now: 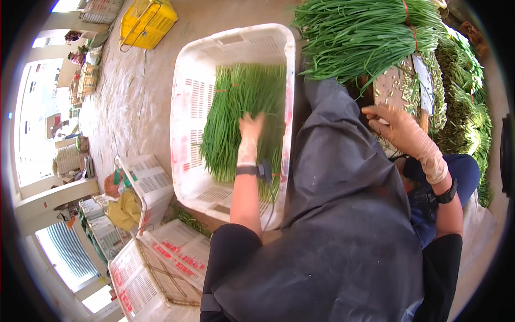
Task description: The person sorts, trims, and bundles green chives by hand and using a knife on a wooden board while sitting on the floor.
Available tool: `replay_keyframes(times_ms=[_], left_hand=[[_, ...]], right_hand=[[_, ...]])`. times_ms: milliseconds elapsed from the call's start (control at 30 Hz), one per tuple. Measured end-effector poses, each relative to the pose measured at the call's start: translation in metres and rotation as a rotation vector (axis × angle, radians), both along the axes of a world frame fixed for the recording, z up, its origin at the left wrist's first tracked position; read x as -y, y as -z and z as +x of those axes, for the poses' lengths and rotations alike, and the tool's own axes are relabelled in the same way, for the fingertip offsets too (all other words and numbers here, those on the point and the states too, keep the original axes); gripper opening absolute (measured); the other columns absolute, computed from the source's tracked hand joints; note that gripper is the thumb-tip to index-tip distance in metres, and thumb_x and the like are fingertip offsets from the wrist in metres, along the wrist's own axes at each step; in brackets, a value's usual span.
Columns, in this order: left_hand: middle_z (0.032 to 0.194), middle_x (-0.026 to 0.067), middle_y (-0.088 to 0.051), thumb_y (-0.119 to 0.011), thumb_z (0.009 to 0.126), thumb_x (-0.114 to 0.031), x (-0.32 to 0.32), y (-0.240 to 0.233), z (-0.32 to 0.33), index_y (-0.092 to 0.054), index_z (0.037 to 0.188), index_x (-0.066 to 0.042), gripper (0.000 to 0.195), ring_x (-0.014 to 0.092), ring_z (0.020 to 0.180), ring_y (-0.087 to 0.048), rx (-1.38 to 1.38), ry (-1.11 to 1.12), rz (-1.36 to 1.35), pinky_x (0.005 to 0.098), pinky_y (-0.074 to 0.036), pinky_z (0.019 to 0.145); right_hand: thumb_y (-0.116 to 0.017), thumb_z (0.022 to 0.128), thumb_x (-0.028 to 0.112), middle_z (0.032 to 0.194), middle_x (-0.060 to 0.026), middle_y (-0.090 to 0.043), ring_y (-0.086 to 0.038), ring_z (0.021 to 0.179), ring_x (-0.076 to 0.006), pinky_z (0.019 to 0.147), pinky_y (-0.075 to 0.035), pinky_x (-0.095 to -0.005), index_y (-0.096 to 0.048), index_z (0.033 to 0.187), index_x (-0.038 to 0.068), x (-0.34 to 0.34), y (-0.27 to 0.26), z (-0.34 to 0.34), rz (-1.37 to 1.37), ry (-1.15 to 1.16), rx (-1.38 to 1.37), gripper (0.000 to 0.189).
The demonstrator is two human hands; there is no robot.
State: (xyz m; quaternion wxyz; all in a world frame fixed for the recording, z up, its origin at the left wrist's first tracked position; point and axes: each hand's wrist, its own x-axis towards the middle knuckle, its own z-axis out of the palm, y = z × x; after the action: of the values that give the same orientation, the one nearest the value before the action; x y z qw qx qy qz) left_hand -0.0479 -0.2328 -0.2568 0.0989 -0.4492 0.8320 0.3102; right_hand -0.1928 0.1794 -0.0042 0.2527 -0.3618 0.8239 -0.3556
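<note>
My left hand (252,126), in a thin glove and blurred, is inside a white plastic crate (290,120), over bundles of long green leaves like garlic chives (225,116). Its fingertips are at the leaves; whether they grip any is unclear. My right hand (396,126), also in a thin glove, hovers by the cutting board (388,86), fingers loosely bent, with no clear object in them. Close to it lies a knife (423,86) with a wide blade and wooden handle, amid chopped stem ends (406,96). More chive bundles (370,40), tied with red bands, lie beyond the board.
A dark apron (334,193) covers my lap beside the crate. At far right is a heap of greens (466,96). A yellow crate (149,24) stands on the concrete floor (132,92). White crates (151,181) and a tilted crate (161,269) are at lower left.
</note>
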Motion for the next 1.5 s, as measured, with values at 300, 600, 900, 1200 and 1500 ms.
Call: replay_keyframes(times_ms=[300, 600, 900, 1200, 1500], left_hand=[[0.131, 0.0216, -0.05, -0.056, 0.094, -0.023, -0.11, -0.281, -0.176, -0.042, 0.135, 0.002, 0.05, 0.033, 0.116, -0.053, -1.24, -0.288, 1.197, 0.0446, -0.043, 0.101], [0.131, 0.0213, -0.054, -0.053, 0.094, -0.017, -0.195, -0.301, -0.225, -0.045, 0.132, 0.004, 0.044, 0.033, 0.116, -0.055, -1.176, -0.22, 1.56, 0.0457, -0.048, 0.096], [0.106, 0.0084, -0.069, -0.058, 0.096, -0.033, -0.219, -0.234, -0.183, -0.059, 0.123, -0.004, 0.04, 0.016, 0.092, -0.065, -0.685, 0.558, 0.856, 0.0293, -0.048, 0.083], [0.111, 0.0136, -0.066, -0.054, 0.099, -0.029, -0.289, -0.192, -0.201, -0.053, 0.129, 0.002, 0.043, 0.02, 0.1, -0.064, -0.363, 0.505, 1.285, 0.0308, -0.049, 0.091], [0.122, 0.016, -0.062, -0.052, 0.1, -0.036, -0.28, -0.171, -0.227, -0.043, 0.141, 0.003, 0.057, 0.026, 0.113, -0.059, -0.468, 0.32, 1.62, 0.0391, -0.045, 0.1]], right_hand=[[-0.064, 0.088, 0.001, 0.092, -0.0104, -0.066, -0.065, 0.084, -0.0272, 0.076, -0.053, -0.0338, -0.065, 0.115, 0.008, 0.054, -0.026, 0.041, -0.539, 0.056, -0.184, 0.028], [-0.066, 0.086, 0.013, 0.096, -0.0129, -0.066, -0.066, 0.088, -0.0312, 0.078, -0.054, -0.0371, -0.064, 0.112, 0.006, 0.022, -0.016, 0.052, -0.476, 0.117, -0.124, 0.027], [-0.068, 0.081, 0.017, 0.125, -0.0194, -0.059, -0.06, 0.112, -0.0346, 0.094, -0.048, -0.0454, -0.045, 0.142, 0.012, -0.103, -0.003, -0.148, 0.325, 0.494, -0.585, 0.065], [-0.071, 0.079, 0.015, 0.144, -0.0117, -0.048, -0.038, 0.14, -0.0243, 0.118, -0.022, -0.0476, -0.025, 0.154, 0.013, -0.077, 0.027, -0.339, 0.702, 0.029, -1.202, 0.088], [-0.077, 0.063, 0.013, 0.12, -0.0168, -0.059, -0.062, 0.104, -0.0374, 0.093, -0.048, -0.0494, -0.046, 0.141, 0.016, -0.057, -0.019, -0.324, 0.446, -0.023, -1.045, 0.084]])
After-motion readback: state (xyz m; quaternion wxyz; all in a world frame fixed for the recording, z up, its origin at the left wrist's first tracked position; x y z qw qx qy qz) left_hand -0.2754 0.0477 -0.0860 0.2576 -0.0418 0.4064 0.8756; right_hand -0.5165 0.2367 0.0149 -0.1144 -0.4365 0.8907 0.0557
